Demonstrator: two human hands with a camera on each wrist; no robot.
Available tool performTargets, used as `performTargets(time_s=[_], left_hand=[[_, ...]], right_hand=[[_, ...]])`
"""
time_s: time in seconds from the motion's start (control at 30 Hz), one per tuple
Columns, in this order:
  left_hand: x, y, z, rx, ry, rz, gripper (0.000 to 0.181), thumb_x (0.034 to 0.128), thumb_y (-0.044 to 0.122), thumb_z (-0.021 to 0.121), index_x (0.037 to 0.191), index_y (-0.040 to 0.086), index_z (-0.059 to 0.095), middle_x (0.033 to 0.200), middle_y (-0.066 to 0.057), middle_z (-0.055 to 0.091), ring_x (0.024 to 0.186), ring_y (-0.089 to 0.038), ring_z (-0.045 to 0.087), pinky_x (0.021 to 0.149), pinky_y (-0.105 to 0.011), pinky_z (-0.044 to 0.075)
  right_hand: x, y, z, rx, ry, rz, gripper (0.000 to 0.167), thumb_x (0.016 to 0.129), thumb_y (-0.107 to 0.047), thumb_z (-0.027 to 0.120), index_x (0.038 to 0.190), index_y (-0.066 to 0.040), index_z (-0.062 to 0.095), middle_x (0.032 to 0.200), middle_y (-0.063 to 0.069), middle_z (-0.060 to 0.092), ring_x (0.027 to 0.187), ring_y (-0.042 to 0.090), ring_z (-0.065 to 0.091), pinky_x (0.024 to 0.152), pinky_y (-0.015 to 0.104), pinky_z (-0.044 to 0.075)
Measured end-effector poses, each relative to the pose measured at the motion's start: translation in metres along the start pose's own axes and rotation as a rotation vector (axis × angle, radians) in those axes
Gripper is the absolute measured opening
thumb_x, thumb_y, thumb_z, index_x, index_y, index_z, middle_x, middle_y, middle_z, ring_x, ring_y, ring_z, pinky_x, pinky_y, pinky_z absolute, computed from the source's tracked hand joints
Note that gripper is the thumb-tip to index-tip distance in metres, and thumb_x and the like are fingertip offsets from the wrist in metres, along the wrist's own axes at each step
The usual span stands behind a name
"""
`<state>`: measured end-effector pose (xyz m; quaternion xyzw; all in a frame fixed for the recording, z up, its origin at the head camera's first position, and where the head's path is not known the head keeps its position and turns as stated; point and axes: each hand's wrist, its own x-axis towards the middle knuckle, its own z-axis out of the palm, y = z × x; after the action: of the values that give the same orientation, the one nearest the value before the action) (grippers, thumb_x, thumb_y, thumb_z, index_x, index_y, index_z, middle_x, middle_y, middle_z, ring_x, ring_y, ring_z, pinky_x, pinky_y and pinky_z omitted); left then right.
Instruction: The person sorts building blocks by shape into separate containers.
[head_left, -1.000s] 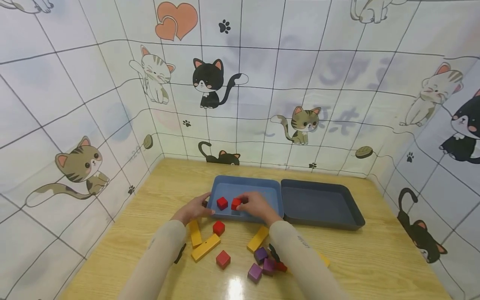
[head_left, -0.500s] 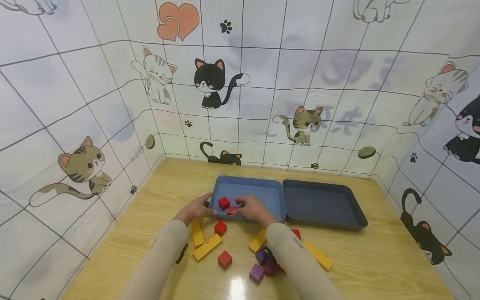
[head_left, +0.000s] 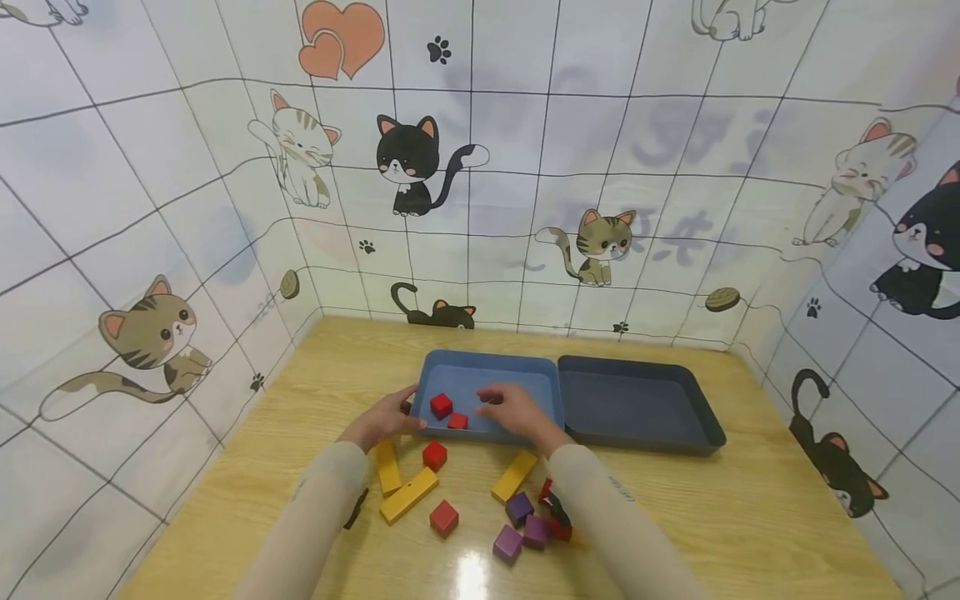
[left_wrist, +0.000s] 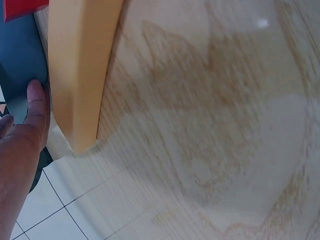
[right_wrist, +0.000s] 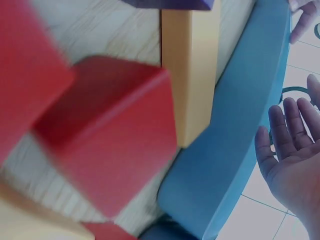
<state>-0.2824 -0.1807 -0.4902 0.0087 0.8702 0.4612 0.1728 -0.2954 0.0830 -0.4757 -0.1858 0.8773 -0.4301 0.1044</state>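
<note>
In the head view two red cubes lie in the blue tray (head_left: 517, 375): one red cube (head_left: 441, 406) toward its left, the other red cube (head_left: 457, 422) against the front wall. My left hand (head_left: 382, 421) holds the tray's front left corner, thumb on the front side and fingers along the left side. Over the tray, right of the cubes, my right hand (head_left: 513, 410) has loosely bent fingers and nothing in them. The right wrist view shows that hand's palm and parted fingers (right_wrist: 285, 132) beyond the tray wall.
A dark grey tray (head_left: 637, 404) adjoins the blue one on the right. In front lie yellow blocks (head_left: 408, 495), several purple cubes (head_left: 507, 543) and more red cubes (head_left: 444, 518). My right sleeve partly hides blocks. A cat-patterned wall (head_left: 517, 292) stands behind.
My right hand has lowered a red cube to the front of the blue tray, let go of it and drawn away from it. The left hand has stayed at the corner.
</note>
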Motion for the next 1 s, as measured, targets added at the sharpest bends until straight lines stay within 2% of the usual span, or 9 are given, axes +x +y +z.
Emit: performTargets(time_s=[0.3,0.5,0.77,1.0], left_hand=[[0.001,-0.002,0.0,0.005,-0.002,-0.007,0.077,0.0923,0.014,0.07,0.157,0.014,0.028,0.143,-0.025,0.046,0.125,-0.038,0.048,0.106,-0.057,0.037],[0.002,-0.002,-0.002,0.007,-0.008,0.003,0.078,0.0914,0.014,0.071,0.157,0.013,0.029,0.14,-0.026,0.048,0.123,-0.038,0.049,0.105,-0.057,0.039],[0.003,-0.002,-0.003,0.033,-0.007,0.02,0.077,0.0926,0.015,0.07,0.157,0.012,0.028,0.135,-0.023,0.052,0.117,-0.034,0.053,0.103,-0.054,0.042],[0.002,-0.001,-0.001,0.039,-0.011,0.019,0.076,0.0935,0.015,0.069,0.157,0.012,0.027,0.135,-0.023,0.052,0.116,-0.034,0.053,0.104,-0.055,0.041]], right_hand=[[-0.021,0.001,-0.027,0.115,0.021,0.038,0.041,0.097,-0.02,0.066,0.135,-0.005,0.061,0.132,0.014,0.061,0.115,0.026,0.06,0.096,0.044,0.05],[-0.037,0.008,-0.043,0.103,0.059,0.057,0.038,0.096,-0.023,0.068,0.132,-0.012,0.064,0.131,0.008,0.062,0.116,0.023,0.059,0.097,0.044,0.049],[-0.06,0.025,-0.066,0.14,0.039,0.024,0.042,0.098,-0.025,0.064,0.136,-0.008,0.06,0.137,0.016,0.058,0.119,0.027,0.058,0.099,0.047,0.048],[-0.084,0.04,-0.082,0.159,0.065,0.035,0.044,0.096,-0.024,0.067,0.135,-0.005,0.061,0.134,0.017,0.059,0.118,0.028,0.059,0.098,0.045,0.049]])
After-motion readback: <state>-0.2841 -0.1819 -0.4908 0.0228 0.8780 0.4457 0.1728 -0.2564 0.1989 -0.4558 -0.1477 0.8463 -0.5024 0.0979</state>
